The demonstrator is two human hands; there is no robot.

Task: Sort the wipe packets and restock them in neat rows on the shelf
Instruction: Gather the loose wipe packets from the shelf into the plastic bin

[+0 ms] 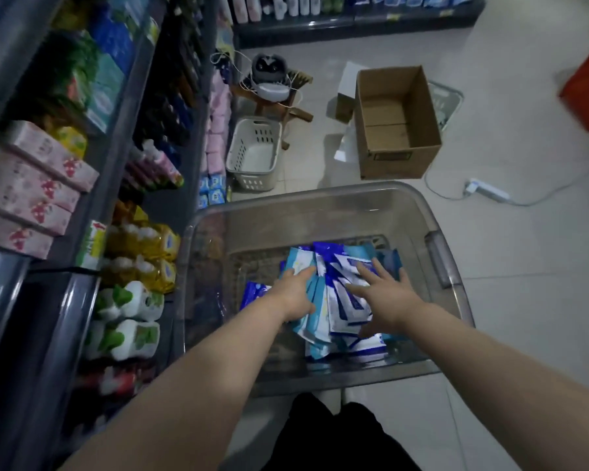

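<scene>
Packets [340,300] of wipes lie in a loose, overlapping heap at the bottom of the clear plastic bin [371,189], which stands on the floor right in front of my feet. Dark blue, white and pale teal ones are all mixed, some flat and some on edge. My left hand [295,294] is down in the bin with its fingers laid straight along the teal packets on the left of the heap. My right hand [385,297] is spread flat, fingers apart, pressing on the blue-and-white ones just beside it. Neither hand has closed round anything, and they sit near each other with a band of packets between them.

I judge the job is at its very start. The kinds are not separated, nothing has been lifted out, and I can see no packet of these on the shelf [126,137] to my left, which is packed with other goods. Which gap is meant for the wipes I cannot tell from here.

What is left is nearly everything: split the heap by colour, gather each kind into a stack, carry them over and line them up. An open cardboard box [395,120] and a white basket [254,154] stand further off on the floor
</scene>
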